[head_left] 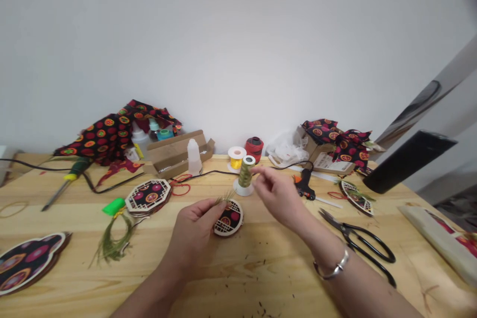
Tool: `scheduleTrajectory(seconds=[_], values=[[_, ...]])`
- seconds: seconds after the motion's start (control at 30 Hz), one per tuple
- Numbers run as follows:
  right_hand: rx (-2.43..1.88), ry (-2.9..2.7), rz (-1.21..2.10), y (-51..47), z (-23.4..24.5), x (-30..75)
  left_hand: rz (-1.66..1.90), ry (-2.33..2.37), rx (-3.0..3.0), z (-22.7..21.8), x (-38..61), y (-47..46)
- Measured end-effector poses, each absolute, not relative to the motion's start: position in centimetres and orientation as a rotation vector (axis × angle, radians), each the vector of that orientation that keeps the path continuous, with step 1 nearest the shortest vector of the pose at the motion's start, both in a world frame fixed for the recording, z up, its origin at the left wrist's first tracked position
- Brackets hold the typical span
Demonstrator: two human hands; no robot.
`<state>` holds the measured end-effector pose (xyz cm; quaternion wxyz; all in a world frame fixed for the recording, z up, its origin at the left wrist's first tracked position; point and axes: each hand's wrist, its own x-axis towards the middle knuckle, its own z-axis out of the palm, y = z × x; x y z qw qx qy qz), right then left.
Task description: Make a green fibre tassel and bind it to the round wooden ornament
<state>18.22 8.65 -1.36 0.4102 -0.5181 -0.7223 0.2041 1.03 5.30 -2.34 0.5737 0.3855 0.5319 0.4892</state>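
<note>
A round ornament (pixel 230 221) with a pale lattice rim and dark patterned fabric is held upright in my left hand (pixel 197 226). The thumb and fingers pinch its upper left edge, along with short green thread ends (pixel 225 198). Just past it stands a spool of green thread (pixel 245 174) on a white base. My right hand (pixel 278 191) is at the spool's right side, index finger stretched towards it and the other fingers curled. Whether the fingertip touches the thread is unclear.
An octagonal ornament (pixel 149 196) and a green thread bundle (pixel 116 238) lie left, with a screwdriver (pixel 67 184) beyond. Black-handled scissors (pixel 357 238) and a glue gun (pixel 305 184) lie right. Behind are a small white bottle (pixel 194 158), a yellow spool (pixel 236 159) and a red spool (pixel 254 150).
</note>
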Motion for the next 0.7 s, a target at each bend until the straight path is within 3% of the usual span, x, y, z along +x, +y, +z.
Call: scheduleTrajectory(seconds=[0.1, 0.2, 0.27, 0.47, 0.57, 0.7], values=[[-1.254, -1.827, 0.035, 9.5, 0.9, 19.5, 1.14, 1.275, 0.884, -2.3, 1.1, 5.3], [-1.178, -1.766, -0.174, 11.0, 3.2, 19.7, 1.165, 1.25, 0.888, -2.2, 1.1, 5.3], [-1.168, -1.636, -0.107, 12.4, 4.7, 19.5, 1.178, 1.229, 0.887, -2.3, 1.0, 5.2], [-1.013, -1.257, 0.568, 15.8, 8.6, 18.6, 1.154, 1.197, 0.866, -2.7, 0.8, 5.3], [-0.875, -1.259, 0.517, 16.0, 9.7, 19.0, 1.159, 1.198, 0.86, -2.5, 0.8, 5.3], [-0.793, -1.346, 0.169, 14.9, 10.7, 19.7, 1.169, 1.212, 0.875, -2.3, 0.9, 5.2]])
